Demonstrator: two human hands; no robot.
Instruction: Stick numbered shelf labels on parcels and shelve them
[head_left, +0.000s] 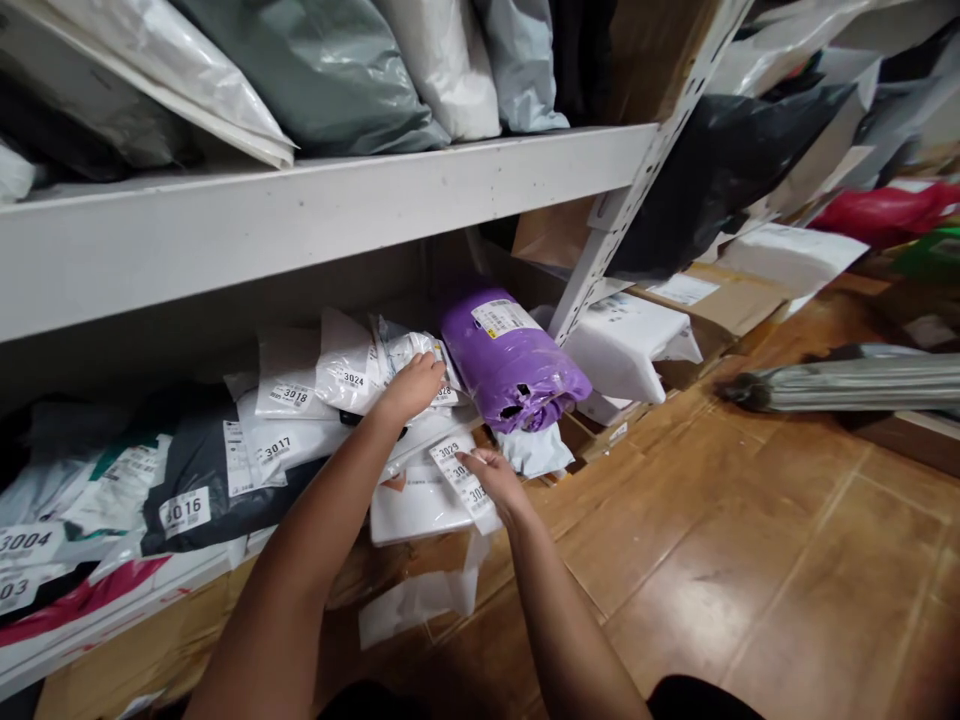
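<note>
My left hand (416, 385) reaches onto the lower shelf, its fingers curled over a white plastic mailing bag (395, 350) beside a label ending in 28. My right hand (491, 475) pinches a strip of number labels (459, 470); 3029 is readable at its top. Pale backing paper (424, 600) trails from the strip toward the floor. Just right of my left hand lies a purple plastic-wrapped parcel (506, 360) with a white shipping label. A white package (412, 510) sits below the strip. Bags labelled 3024 (346, 372) and 3018 (292, 375) lie left of my left hand.
Above my hands runs the white shelf edge (337, 215), with stuffed bags on top. A perforated upright post (622, 210) stands right of the purple parcel. More parcels, including dark bag 3016 (202, 490), lie at left. Wooden-looking floor (712, 540) extends at right.
</note>
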